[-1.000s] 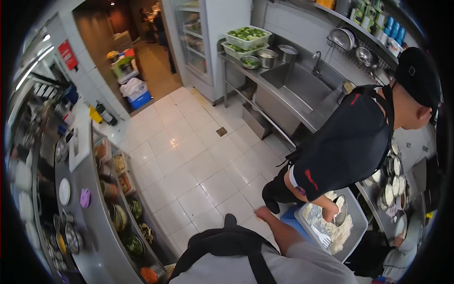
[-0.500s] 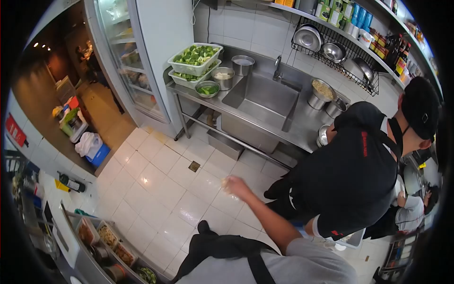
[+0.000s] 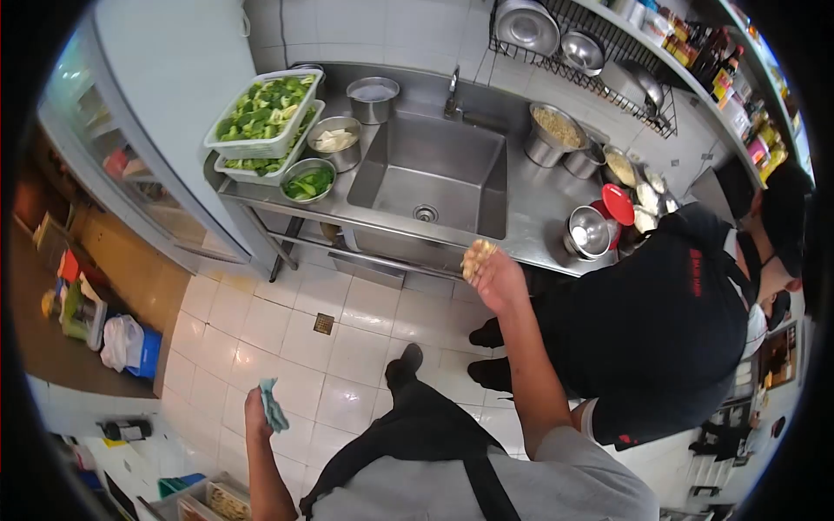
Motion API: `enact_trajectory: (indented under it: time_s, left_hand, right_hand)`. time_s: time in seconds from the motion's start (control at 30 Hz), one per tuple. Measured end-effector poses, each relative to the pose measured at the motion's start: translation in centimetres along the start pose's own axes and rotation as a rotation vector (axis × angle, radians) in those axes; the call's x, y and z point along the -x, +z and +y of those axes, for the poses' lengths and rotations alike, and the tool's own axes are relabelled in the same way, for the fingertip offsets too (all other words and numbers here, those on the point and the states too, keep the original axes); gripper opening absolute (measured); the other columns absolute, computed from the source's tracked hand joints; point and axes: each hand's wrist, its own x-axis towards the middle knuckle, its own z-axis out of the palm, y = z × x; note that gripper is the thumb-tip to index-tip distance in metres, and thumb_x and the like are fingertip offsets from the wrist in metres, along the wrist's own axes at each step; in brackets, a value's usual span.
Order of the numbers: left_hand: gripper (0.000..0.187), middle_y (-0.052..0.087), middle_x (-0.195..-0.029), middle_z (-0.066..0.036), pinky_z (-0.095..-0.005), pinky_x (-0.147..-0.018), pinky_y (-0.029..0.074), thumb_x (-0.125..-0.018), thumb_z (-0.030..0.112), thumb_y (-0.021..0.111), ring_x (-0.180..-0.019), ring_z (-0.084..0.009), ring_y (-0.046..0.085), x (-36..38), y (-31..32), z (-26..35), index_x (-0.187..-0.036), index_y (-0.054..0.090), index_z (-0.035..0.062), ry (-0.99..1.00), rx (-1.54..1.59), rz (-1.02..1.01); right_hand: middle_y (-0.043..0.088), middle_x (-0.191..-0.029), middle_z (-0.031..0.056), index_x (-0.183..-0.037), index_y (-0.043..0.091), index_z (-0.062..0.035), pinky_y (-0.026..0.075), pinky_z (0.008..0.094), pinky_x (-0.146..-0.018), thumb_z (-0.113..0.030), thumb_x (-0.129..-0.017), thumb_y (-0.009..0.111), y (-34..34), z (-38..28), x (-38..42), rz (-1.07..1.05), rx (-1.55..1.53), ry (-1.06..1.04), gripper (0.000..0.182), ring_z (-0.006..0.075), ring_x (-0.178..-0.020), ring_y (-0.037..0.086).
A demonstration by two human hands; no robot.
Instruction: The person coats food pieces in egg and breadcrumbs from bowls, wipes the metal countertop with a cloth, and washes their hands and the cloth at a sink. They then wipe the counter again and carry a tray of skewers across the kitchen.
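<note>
Low on the left, my left hand (image 3: 256, 414) is closed around a teal cloth (image 3: 273, 406), held above the tiled floor. My right hand (image 3: 504, 282) is raised near the front edge of the steel sink counter (image 3: 530, 243). Its fingers are curled round a handful of pale yellowish lumpy food (image 3: 477, 260), whose exact kind I cannot make out. The sink basin (image 3: 439, 169) lies beyond that hand. Closest to it on the counter are steel bowls (image 3: 588, 231) at the right.
A co-worker in black (image 3: 643, 321) bends over the counter to my right. Tubs of chopped green vegetables (image 3: 265, 113) are stacked at the counter's left end. A glass-door fridge (image 3: 143, 174) stands left. A pot of grain-like food (image 3: 556, 130) is right of the sink.
My right hand has risen toward the sink counter with the pale food. My left hand has come into view with the teal cloth. The view has shifted toward the sink.
</note>
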Motion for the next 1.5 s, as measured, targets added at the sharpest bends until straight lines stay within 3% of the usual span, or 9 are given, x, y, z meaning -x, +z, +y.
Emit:
enact_trajectory:
  time_s: [0.4,0.57,0.63,0.83,1.03,1.17,1.33,1.43,1.5]
  left_hand:
    - [0.03,0.064,-0.081,-0.006,-0.0385,-0.065,0.057,-0.103,0.04,0.05,-0.07,-0.0233,0.066,-10.4,27.9,14.2,-0.101,0.061,0.0115,-0.409,0.18,-0.607]
    - [0.035,0.067,-0.101,-0.008,-0.0394,-0.071,0.058,-0.103,0.042,0.054,-0.084,-0.0226,0.068,-13.8,44.3,24.2,-0.114,0.062,0.0096,-0.351,0.208,-0.696]
    - [0.038,0.067,-0.107,-0.008,-0.0376,-0.075,0.058,-0.1,0.034,0.062,-0.091,-0.0214,0.068,-19.2,50.0,25.3,-0.125,0.059,0.0064,-0.253,0.176,-0.96]
    - [0.037,0.068,-0.102,-0.006,-0.032,-0.07,0.057,-0.093,0.023,0.07,-0.088,-0.0159,0.067,-31.1,68.4,28.1,-0.125,0.058,0.0088,-0.208,-0.118,-0.87]
    - [0.046,0.068,-0.106,-0.009,-0.0293,-0.081,0.051,-0.092,0.029,0.072,-0.091,-0.0138,0.064,-36.7,79.6,34.6,-0.127,0.057,0.0028,0.435,-0.42,-0.749]
    - [0.057,0.065,-0.123,-0.02,-0.0421,-0.101,0.044,-0.091,0.04,0.069,-0.111,-0.0363,0.061,-42.9,82.1,42.2,-0.129,0.057,-0.0016,0.976,-0.303,-0.208]
    - [0.048,0.066,-0.113,-0.021,-0.0432,-0.097,0.046,-0.09,0.034,0.07,-0.108,-0.0371,0.062,-45.0,83.7,44.7,-0.124,0.06,0.0008,1.203,-1.166,0.092]
    - [0.047,0.067,-0.109,-0.017,-0.0446,-0.09,0.05,-0.087,0.031,0.072,-0.102,-0.0349,0.064,-41.7,86.5,42.0,-0.123,0.061,0.0028,1.616,-0.845,-0.291]
    - [0.049,0.067,-0.106,-0.012,-0.0442,-0.084,0.052,-0.085,0.026,0.074,-0.096,-0.0311,0.065,-41.6,90.0,36.8,-0.128,0.059,0.0044,1.262,-0.818,-0.669]
  right_hand:
    - [0.063,-0.096,0.0085,-0.11,0.059,-0.0028,0.053,0.0339,-0.073,-0.008,-0.1,0.05,-1.4,-5.0,-15.8,0.194,-0.115,-0.12,0.015,0.0208,-0.084,0.063]
    - [0.06,-0.091,0.0062,-0.104,0.058,-0.0027,0.049,0.0306,-0.062,-0.001,-0.095,0.05,-2.7,-5.8,-19.1,0.346,0.114,-0.153,0.011,0.0161,-0.076,0.059]
    - [0.06,-0.089,0.0048,-0.1,0.058,-0.0032,0.047,0.0278,-0.059,0.003,-0.092,0.051,-3.7,-6.0,-20.4,0.384,0.152,-0.163,0.013,0.014,-0.071,0.058]
    - [0.062,-0.085,0.0047,-0.098,0.061,-0.0025,0.049,0.028,-0.062,0.005,-0.093,0.05,-3.2,-8.2,-22.5,0.477,0.18,-0.192,0.014,0.0139,-0.071,0.059]
    - [0.065,-0.089,0.0076,-0.103,0.064,0.0011,0.054,0.031,-0.069,-0.006,-0.098,0.05,-0.8,-9.3,-25.8,0.602,0.125,-0.193,0.017,0.0169,-0.077,0.064]
    - [0.066,-0.09,0.0082,-0.104,0.063,0.0,0.052,0.0285,-0.068,-0.011,-0.101,0.047,-2.1,-8.6,-27.2,0.649,0.074,-0.129,0.02,0.0154,-0.075,0.062]
    - [0.067,-0.095,0.0084,-0.104,0.063,0.0001,0.052,0.0277,-0.07,-0.008,-0.099,0.048,-5.8,-8.8,-30.0,0.622,0.099,-0.06,0.018,0.015,-0.078,0.063]
    - [0.068,-0.096,0.0073,-0.103,0.065,-0.0017,0.053,0.0291,-0.073,-0.008,-0.097,0.052,-7.2,-8.5,-32.3,0.616,0.075,-0.008,0.016,0.0156,-0.082,0.065]
    - [0.068,-0.096,0.0066,-0.102,0.066,-0.0035,0.054,0.0302,-0.075,-0.009,-0.097,0.053,-7.2,-8.8,-34.5,0.618,0.139,0.081,0.015,0.0159,-0.084,0.065]
